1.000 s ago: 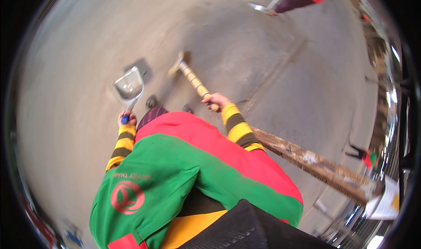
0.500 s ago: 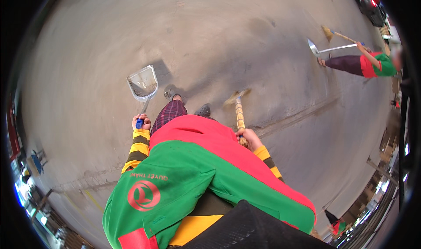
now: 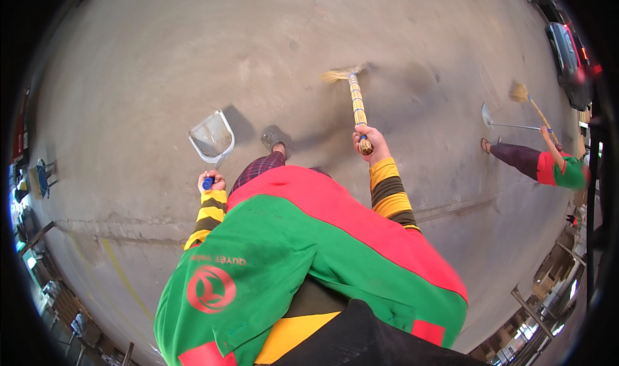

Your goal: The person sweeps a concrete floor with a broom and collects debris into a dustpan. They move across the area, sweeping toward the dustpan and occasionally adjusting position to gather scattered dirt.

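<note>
Closest in, a green and red jacket (image 3: 258, 237) fills the lower view, yellow-and-dark striped sleeves reaching out on both sides. Look at the left hand (image 3: 218, 180): fingers curled tight around the blue-ended handle (image 3: 207, 183) of a metal dustpan (image 3: 205, 133)! The pan sits just beyond that fist, its open mouth facing away, a little grey debris inside. And over here, the right hand (image 3: 372, 142), closed firmly on the butt of a straw broom (image 3: 358, 105), the shaft bound with blue bands, bristles fanned out ahead, slightly blurred! Between the two, a dark shoe (image 3: 274, 134) pokes out past plaid trousers (image 3: 258, 167), right on the grey floor (image 3: 193, 57). Farther off to the right, a co-worker (image 3: 516, 161) in matching colours has a long-handled dustpan (image 3: 486, 115) and another broom (image 3: 518, 93). Beyond them, a dark car (image 3: 567, 63), red lights glowing!
</note>
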Tool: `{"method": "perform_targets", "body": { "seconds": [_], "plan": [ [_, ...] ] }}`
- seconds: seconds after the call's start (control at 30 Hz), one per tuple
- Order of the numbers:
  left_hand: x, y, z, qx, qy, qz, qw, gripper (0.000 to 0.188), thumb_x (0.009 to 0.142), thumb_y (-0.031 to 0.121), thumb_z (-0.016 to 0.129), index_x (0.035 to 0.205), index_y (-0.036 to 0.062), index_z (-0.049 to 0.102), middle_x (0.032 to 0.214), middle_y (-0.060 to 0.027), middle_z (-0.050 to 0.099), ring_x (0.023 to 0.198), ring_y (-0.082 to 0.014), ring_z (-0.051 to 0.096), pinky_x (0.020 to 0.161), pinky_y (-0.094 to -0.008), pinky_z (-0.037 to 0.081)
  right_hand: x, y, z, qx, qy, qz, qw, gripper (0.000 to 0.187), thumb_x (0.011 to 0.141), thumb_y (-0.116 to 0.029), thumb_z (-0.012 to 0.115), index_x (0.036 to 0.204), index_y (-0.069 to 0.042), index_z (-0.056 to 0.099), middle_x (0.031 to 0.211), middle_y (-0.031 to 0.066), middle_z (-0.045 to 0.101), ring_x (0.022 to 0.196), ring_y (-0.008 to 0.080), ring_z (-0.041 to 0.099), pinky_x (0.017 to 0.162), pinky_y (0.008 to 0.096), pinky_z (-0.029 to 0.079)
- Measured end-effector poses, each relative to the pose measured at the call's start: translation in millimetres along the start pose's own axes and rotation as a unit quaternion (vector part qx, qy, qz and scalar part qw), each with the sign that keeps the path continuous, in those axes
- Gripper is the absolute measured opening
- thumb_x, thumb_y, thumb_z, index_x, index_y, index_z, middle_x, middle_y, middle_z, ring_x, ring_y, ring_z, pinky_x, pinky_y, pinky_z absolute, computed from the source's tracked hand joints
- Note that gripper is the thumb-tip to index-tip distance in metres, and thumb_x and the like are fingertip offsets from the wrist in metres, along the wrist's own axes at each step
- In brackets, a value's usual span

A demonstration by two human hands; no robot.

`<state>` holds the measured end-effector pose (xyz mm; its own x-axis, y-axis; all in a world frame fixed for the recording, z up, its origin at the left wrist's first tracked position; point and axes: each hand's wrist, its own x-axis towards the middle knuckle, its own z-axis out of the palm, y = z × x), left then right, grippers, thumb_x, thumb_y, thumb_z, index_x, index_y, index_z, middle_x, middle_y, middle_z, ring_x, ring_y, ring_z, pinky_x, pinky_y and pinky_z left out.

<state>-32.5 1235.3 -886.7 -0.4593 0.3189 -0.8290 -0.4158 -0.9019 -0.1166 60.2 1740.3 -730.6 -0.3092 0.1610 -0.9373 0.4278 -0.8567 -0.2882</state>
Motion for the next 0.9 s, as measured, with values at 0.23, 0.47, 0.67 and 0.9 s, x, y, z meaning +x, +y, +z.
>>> {"method": "perform_targets", "body": {
  "seconds": [0.23, 0.47, 0.67, 0.9],
  "plan": [
    [14.7, -8.4, 13.7, -0.118, -0.012, 0.031, 0.992, 0.017, 0.065, 0.011, 0.058, 0.068, 0.01, 0.041, 0.056, 0.002, 0.046, 0.047, -0.0081, 0.048, 0.042, -0.0231, 0.026, -51.5, -32.2, 36.7, -0.305, -0.011, -0.053, 0.951, 0.027, 0.067, 0.002, 0.059, 0.092, -0.001, 0.048, 0.062, 0.0056, 0.05, 0.042, 0.0146, 0.05, 0.035, 0.0288, 0.04],
    [56.3, -56.0, 31.0, -0.147, 0.016, 0.162, 0.976, 0.012, 0.063, 0.009, 0.058, 0.064, 0.0099, 0.045, 0.057, 0.0003, 0.047, 0.047, -0.0088, 0.05, 0.04, -0.0224, 0.027, 16.0, -70.9, 74.3, -0.47, -0.208, 0.045, 0.857, 0.032, 0.068, -0.005, 0.063, 0.099, -0.001, 0.058, 0.08, 0.0022, 0.058, 0.072, 0.0104, 0.053, 0.066, 0.0248, 0.043],
    [62.2, -75.9, 59.0, -0.271, -0.017, 0.153, 0.95, 0.014, 0.059, 0.006, 0.058, 0.065, 0.0091, 0.046, 0.058, 0.0004, 0.045, 0.048, -0.0089, 0.048, 0.043, -0.0234, 0.027, 138.0, -53.9, 113.0, -0.693, -0.19, -0.063, 0.692, 0.03, 0.058, -0.01, 0.07, 0.084, -0.002, 0.057, 0.063, 0.0084, 0.055, 0.052, 0.0182, 0.051, 0.05, 0.0311, 0.042],
    [39.9, -126.0, 96.9, -0.214, -0.004, 0.19, 0.958, 0.015, 0.06, 0.005, 0.057, 0.07, 0.0085, 0.046, 0.056, 0.0014, 0.047, 0.046, -0.0094, 0.048, 0.044, -0.024, 0.026, 135.7, -168.0, -13.9, -0.453, 0.001, 0.028, 0.891, 0.021, 0.064, -0.007, 0.07, 0.081, -0.001, 0.058, 0.062, 0.0067, 0.056, 0.048, 0.0168, 0.053, 0.043, 0.0342, 0.042]
  ]
}}
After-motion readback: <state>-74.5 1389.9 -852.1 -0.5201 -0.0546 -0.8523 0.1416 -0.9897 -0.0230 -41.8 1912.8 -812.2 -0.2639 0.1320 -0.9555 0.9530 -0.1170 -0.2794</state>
